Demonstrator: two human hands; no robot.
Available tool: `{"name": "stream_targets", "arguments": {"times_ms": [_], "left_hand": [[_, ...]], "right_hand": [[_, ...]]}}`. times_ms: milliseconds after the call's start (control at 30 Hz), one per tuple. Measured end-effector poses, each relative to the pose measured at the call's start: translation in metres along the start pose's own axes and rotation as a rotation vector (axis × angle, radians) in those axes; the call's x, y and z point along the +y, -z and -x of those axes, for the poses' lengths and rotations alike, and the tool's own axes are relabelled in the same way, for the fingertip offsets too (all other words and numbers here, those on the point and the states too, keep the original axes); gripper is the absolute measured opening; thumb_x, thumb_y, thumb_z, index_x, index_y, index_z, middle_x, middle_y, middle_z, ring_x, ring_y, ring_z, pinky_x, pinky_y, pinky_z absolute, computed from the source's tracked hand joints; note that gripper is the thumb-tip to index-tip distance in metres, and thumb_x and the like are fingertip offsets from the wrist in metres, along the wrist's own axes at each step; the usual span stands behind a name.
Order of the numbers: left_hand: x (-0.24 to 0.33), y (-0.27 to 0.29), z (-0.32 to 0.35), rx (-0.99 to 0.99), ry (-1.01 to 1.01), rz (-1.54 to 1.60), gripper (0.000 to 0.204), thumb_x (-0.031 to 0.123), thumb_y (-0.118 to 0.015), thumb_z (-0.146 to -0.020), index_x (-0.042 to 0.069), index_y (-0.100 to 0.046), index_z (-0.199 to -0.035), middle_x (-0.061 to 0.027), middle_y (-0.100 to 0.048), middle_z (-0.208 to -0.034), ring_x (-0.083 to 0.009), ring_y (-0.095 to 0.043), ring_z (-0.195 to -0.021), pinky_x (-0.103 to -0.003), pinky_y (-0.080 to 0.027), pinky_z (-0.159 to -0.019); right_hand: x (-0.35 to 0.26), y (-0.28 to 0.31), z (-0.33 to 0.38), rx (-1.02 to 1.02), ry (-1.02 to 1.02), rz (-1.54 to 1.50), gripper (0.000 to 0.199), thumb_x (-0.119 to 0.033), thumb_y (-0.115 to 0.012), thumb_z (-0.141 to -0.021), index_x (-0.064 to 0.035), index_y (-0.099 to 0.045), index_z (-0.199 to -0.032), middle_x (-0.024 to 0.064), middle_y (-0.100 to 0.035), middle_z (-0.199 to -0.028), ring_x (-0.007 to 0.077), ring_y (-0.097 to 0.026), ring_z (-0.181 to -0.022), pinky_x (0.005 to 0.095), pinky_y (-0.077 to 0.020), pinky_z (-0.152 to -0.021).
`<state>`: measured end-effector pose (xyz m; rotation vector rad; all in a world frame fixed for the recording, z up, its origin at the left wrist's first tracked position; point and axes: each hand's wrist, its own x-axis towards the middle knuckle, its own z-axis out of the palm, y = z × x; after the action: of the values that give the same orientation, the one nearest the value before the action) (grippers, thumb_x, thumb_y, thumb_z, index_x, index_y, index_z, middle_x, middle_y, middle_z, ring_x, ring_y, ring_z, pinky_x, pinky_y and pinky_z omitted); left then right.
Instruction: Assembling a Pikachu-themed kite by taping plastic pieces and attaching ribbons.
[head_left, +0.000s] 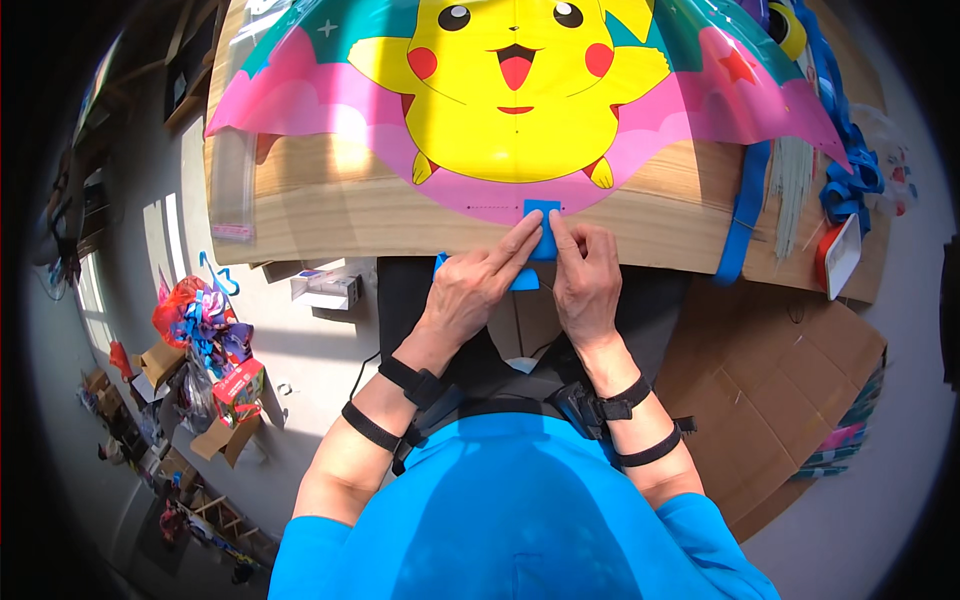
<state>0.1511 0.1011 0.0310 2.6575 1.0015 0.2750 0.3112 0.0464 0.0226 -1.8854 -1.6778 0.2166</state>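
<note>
Tbl [330,215]: LH [472,284], RH [588,280] fingertips on strip [546,242]

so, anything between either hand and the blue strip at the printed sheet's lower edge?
Nothing visible. The left hand has its fingertips at the left side of the blue strip, the right hand at its right. What lies under the fingers is hidden.

From my remote seat I take this for a workshop, judging by the wooden worktop [330,220] with its printed sheet [515,125] and blue strapping [743,220], the flattened cardboard [780,385] nearby, and open boxes [226,440] on the floor [318,395].
</note>
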Motion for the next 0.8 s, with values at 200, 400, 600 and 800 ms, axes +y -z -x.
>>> {"name": "stream_targets", "arguments": {"times_ms": [200,400,600,800], "left_hand": [[-0.002,-0.006,0.003,0.02,-0.015,0.002,0.059,0.006,-0.061,-0.076,0.012,-0.057,-0.134,0.0056,-0.045,-0.148,-0.0117,-0.058,-0.062,-0.026,-0.052,-0.057],[-0.003,-0.011,0.006,0.043,-0.032,-0.006,0.06,0.006,-0.06,-0.075,0.014,-0.057,-0.135,0.0071,-0.043,-0.15,-0.0107,-0.054,-0.057,-0.025,-0.051,-0.055],[-0.002,-0.005,0.004,0.042,-0.038,-0.015,0.06,0.006,-0.06,-0.075,0.015,-0.057,-0.135,0.0078,-0.043,-0.15,-0.0109,-0.053,-0.056,-0.024,-0.051,-0.055],[-0.004,-0.008,0.002,0.027,-0.034,-0.007,0.061,0.007,-0.06,-0.076,0.014,-0.056,-0.136,0.0079,-0.042,-0.15,-0.0111,-0.053,-0.056,-0.024,-0.052,-0.056]], "right_hand": [[0.0,0.0,0.0,0.003,-0.003,-0.011,0.047,0.005,-0.062,-0.074,-0.0036,-0.066,-0.119,0.0093,-0.051,-0.084,0.0251,-0.053,-0.078,0.0352,-0.0486,-0.071],[0.002,-0.002,0.004,-0.002,-0.004,-0.014,0.047,0.005,-0.062,-0.073,-0.0035,-0.066,-0.119,0.0094,-0.051,-0.084,0.0248,-0.053,-0.078,0.035,-0.0485,-0.071],[-0.001,0.002,0.001,0.012,0.001,-0.019,0.047,0.006,-0.062,-0.073,-0.0029,-0.066,-0.119,0.0094,-0.05,-0.084,0.0247,-0.053,-0.078,0.0349,-0.0483,-0.071],[0.003,-0.001,0.0,0.007,0.001,-0.019,0.047,0.006,-0.062,-0.073,-0.0029,-0.066,-0.119,0.0097,-0.05,-0.084,0.025,-0.053,-0.077,0.0351,-0.0482,-0.071]]}}
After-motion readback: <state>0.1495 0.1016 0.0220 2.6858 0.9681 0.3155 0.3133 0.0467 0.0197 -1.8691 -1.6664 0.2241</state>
